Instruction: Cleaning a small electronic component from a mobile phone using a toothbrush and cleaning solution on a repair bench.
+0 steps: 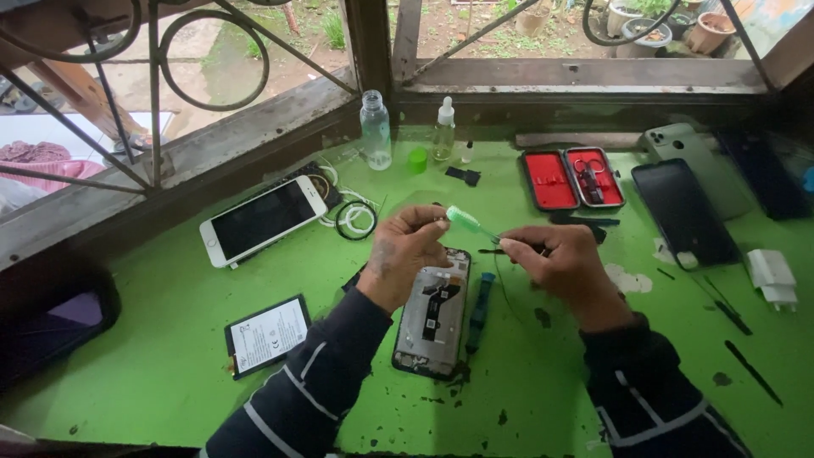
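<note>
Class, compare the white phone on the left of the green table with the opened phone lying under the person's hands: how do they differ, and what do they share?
The white phone lies screen-up, closed and whole; the opened phone has no back cover, so its inner parts show. The white phone lies slantwise near the window frame, untouched; the opened phone lies nearly lengthwise below the left hand and right hand. Both rest flat on the green table.

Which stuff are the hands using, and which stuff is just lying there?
In use: green toothbrush, held by right hand and left hand; opened phone.

Lying about: white phone, battery, clear bottle, red tool case, dark phone, white charger.
</note>
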